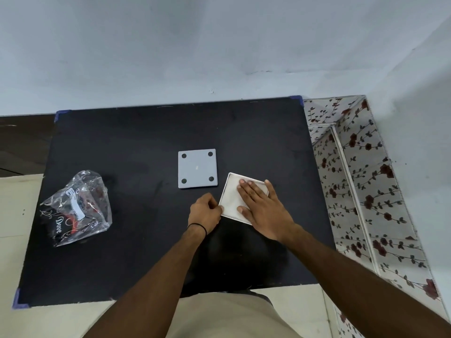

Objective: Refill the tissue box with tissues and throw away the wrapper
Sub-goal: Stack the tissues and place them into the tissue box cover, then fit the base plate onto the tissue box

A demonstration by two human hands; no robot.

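Note:
A square white tissue box (231, 191) lies open on the black mat (136, 240), filled with white tissues. My right hand (263, 211) lies flat on the tissues, fingers spread, pressing down. My left hand (206, 212) grips the box's left corner with curled fingers. The grey square lid (197, 168), with four dark round feet showing, lies flat just behind and left of the box. A crumpled clear plastic wrapper (78, 207) with printed lettering sits at the mat's left side.
A floral-patterned open container (361, 172) stands right of the mat. A pale wall (195, 57) rises behind the table. A brown surface (22, 142) shows at far left.

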